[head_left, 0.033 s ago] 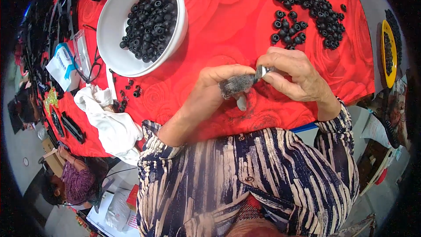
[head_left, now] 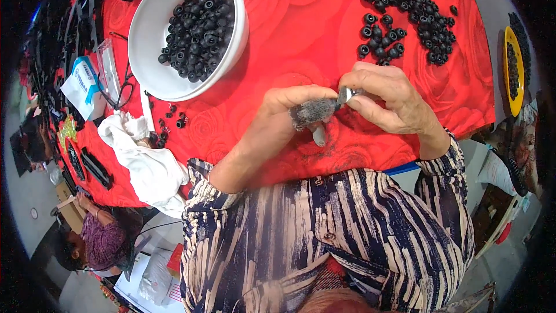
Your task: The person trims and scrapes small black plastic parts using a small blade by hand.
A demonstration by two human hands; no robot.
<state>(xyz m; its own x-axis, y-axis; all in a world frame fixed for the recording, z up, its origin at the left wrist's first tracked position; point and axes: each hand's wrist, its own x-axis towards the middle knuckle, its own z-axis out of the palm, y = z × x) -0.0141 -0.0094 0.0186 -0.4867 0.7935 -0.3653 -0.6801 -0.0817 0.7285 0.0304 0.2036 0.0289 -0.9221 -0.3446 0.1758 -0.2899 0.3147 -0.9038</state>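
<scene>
Both hands meet over the near part of the red table cover. My left hand (head_left: 278, 113) is closed, its thumb and fingers on a small black part (head_left: 338, 102) at the fingertips. A fuzzy grey layer (head_left: 313, 113) covers some of its fingers; whether this is cloth or shavings I cannot make out. Thumb and fingers of my right hand (head_left: 385, 97) pinch a small shiny metal blade (head_left: 346, 95), its edge against or very close to the black part. Dark crumbs lie on the cover below the hands.
A white bowl (head_left: 238, 40) holds many black rubber-like parts (head_left: 200, 37). More such parts (head_left: 428, 23) lie loose at the far right. At left are a white cloth (head_left: 145, 162), eyeglasses (head_left: 123, 90) and a blue-white packet (head_left: 85, 84). Another person (head_left: 104, 235) sits at lower left.
</scene>
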